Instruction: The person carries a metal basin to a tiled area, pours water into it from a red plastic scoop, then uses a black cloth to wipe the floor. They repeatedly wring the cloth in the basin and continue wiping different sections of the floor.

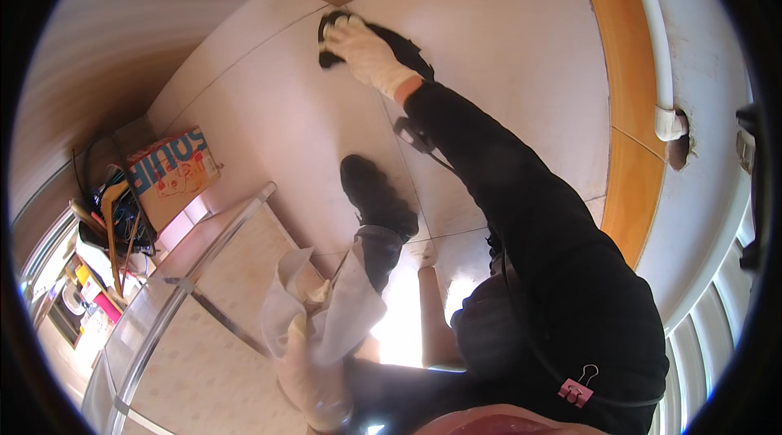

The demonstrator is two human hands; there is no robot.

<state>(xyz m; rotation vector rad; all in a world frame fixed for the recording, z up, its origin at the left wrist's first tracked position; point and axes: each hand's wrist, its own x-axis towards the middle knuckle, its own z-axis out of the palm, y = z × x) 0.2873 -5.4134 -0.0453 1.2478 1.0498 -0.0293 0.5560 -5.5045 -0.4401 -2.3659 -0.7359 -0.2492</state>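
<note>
My right hand (362, 52), in a pale glove, reaches far out to the floor. Its fingers are bent over a black item (399, 50) lying on the tiles; motion blur hides its exact kind. Lower left, my left hand (308, 374), also in a pale glove, grips a light grey cloth (346, 313) that hangs in loose folds. My thumb lies along the cloth's lower edge, and the other fingers are partly hidden. Between my hands, a black shoe (379, 199) rests on the tiled floor (285, 117).
A metal-framed table (216, 353) with a patterned top stands lower left. Beyond it are a printed cardboard box (173, 164) and a cluttered holder (122, 219). A brown panel (122, 52) rises at left. Orange skirting (631, 166) and a white pipe (658, 44) line the right wall.
</note>
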